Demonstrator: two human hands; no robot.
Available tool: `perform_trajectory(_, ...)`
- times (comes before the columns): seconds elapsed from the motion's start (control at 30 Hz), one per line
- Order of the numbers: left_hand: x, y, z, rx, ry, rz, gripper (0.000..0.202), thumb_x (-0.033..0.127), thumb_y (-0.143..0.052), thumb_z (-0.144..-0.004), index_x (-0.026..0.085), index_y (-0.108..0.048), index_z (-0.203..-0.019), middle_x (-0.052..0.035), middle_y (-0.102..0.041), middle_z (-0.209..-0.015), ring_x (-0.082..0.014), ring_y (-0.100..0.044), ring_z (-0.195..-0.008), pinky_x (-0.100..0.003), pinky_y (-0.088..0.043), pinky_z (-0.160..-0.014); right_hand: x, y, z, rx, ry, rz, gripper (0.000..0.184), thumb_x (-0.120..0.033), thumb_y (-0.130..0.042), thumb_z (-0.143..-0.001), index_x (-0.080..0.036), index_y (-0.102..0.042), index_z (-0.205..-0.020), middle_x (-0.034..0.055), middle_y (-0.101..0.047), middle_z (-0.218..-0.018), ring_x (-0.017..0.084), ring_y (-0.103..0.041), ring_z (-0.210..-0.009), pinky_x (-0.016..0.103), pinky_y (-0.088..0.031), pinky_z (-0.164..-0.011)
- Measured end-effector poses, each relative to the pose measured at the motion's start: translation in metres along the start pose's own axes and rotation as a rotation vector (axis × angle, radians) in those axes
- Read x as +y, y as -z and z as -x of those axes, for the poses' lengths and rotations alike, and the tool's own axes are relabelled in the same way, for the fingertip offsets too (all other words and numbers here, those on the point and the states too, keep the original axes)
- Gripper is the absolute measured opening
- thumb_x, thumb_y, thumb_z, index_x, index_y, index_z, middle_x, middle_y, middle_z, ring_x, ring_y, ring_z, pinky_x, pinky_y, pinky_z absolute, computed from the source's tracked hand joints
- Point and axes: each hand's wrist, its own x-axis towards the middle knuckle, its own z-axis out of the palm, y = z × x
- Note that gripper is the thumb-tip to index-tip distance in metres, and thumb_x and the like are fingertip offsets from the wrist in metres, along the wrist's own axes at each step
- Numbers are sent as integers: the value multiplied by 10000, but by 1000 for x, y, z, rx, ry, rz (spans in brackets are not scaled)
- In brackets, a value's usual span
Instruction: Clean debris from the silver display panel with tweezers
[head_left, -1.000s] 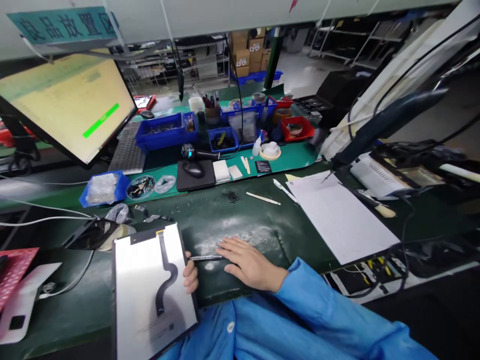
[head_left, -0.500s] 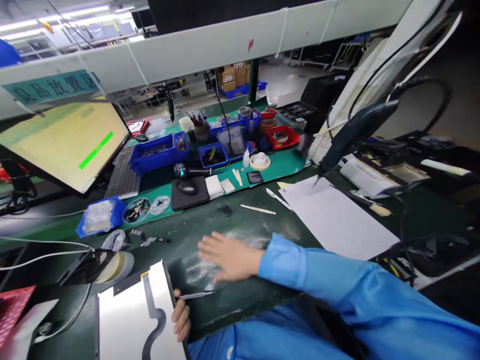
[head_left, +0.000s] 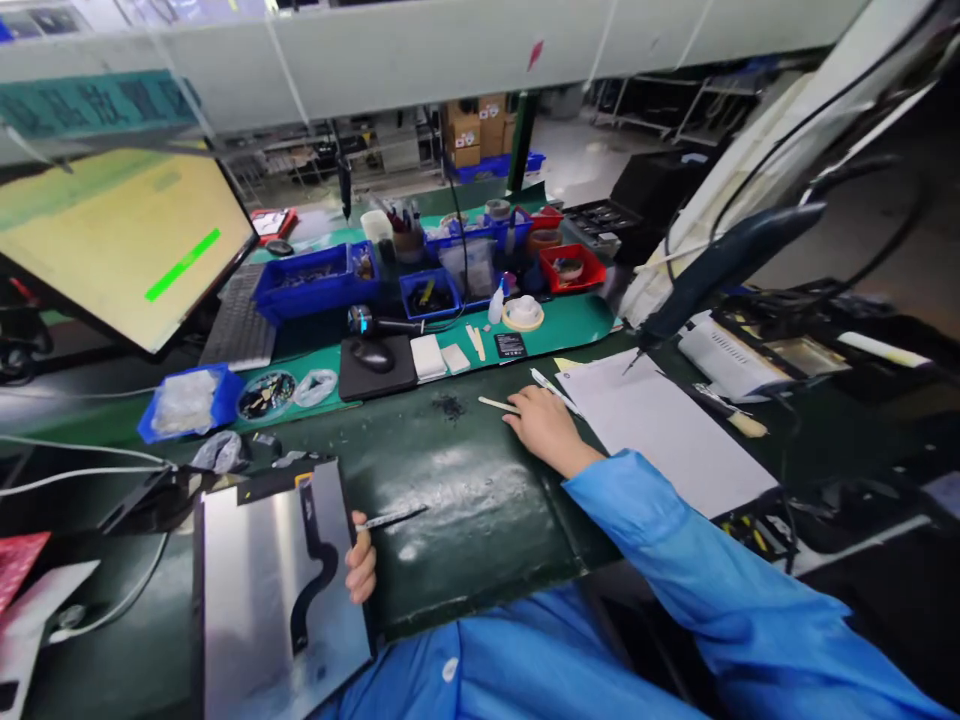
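Your left hand (head_left: pixel 361 562) is closed on the panel (head_left: pixel 270 600), near left, a thin tool (head_left: pixel 396 517) jutting from it. And your right hand (head_left: pixel 551 425), spread over the bench (head_left: pixel 465 540) a moment ago, is out at the stick (head_left: pixel 495 404), beside the pen (head_left: pixel 541 379)! Pinching? Can't tell. Seemingly, attention has swung from bench to stick.

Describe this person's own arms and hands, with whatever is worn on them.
The right hand is bare, without a glove; a long, loose, creased bright blue sleeve reaches its wrist. The left hand shows only ungloved fingers; its sleeve cannot be made out.
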Motion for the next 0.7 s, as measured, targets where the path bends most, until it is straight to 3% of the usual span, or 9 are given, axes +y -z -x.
perform_trajectory(0.1, 10, -15, -8, -66, 189, -105, 464, 375, -443, -912, 232, -773, -1206, -150, -675, -820, -309, -696, -695, -496, -558, -614, 16, 0, 4, -77, -46, -27, 35, -205, -722, -875, -175, -737, -866, 129, -689, -925, 289, -662, -888, 413, -514, -849)
perform_trajectory(0.17, 15, -23, -10, -37, 193, -102, 476, 370, -408, -940, 217, -752, -1231, -145, -666, -824, -291, -687, -692, -487, -546, -635, 14, -3, 9, -121, -55, -58, 74, -226, -702, -891, -193, -709, -825, 92, -685, -875, 248, -663, -806, 368, -520, -785)
perform_trajectory(0.23, 16, -29, -8, -20, 203, -106, 490, 385, -418, -928, 195, -740, -1246, -150, -661, -836, -301, -687, -703, -500, -540, -645, 0, -8, 20, -120, -61, -149, 92, -277, -643, -941, -203, -687, -909, 63, -691, -853, 216, -665, -760, 334, -529, -737)
perform_trajectory(0.3, 15, -32, -7, -8, 222, -120, 491, 384, -438, -911, 183, -733, -1247, -151, -668, -832, -310, -688, -707, -508, -541, -648, -21, -13, 37, -61, -52, -375, 171, -335, -573, -987, -201, -647, -1063, 48, -702, -855, 196, -674, -736, 311, -549, -709)
perform_trajectory(0.4, 14, -32, -10, 39, 296, -155, 437, 317, -392, -934, 161, -761, -1109, -134, -679, -742, -290, -673, -648, -465, -541, -608, -51, -21, 62, -2, 71, -663, 244, -336, -567, -981, -202, -626, -1176, 71, -731, -967, 199, -707, -811, 329, -580, -786)
perform_trajectory(0.5, 20, -28, -19, 34, 497, -255, 521, 238, -272, -981, 134, -746, -794, -118, -651, -623, -268, -649, -581, -403, -519, -553, -67, -27, 73, -84, 174, -623, 171, -292, -566, -975, -210, -712, -1007, 93, -755, -1011, 236, -720, -956, 376, -571, -903)
perform_trajectory(0.6, 20, -19, -26, -52, 689, -311, 633, 224, -191, -1006, 138, -702, -645, -125, -642, -586, -258, -646, -546, -378, -510, -526, -72, -34, 72, -184, 138, -646, 196, -298, -579, -971, -216, -754, -934, 86, -778, -1007, 248, -728, -979, 398, -575, -933)
perform_trajectory(0.63, 16, -15, -24, -75, 712, -320, 647, 214, -175, -1006, 135, -701, -637, -127, -641, -580, -261, -648, -536, -379, -508, -514, -73, -37, 71, -207, 120, -677, 194, -307, -592, -966, -219, -763, -940, 81, -783, -1014, 247, -731, -981, 400, -577, -938)
perform_trajectory(0.7, 0, -6, -17, -33, 575, -329, 644, 169, -156, -992, 123, -699, -647, -111, -611, -548, -269, -631, -496, -378, -486, -462, -76, -43, 70, -250, 113, -742, 189, -318, -612, -956, -221, -774, -949, 72, -790, -1024, 242, -737, -977, 397, -579, -944)
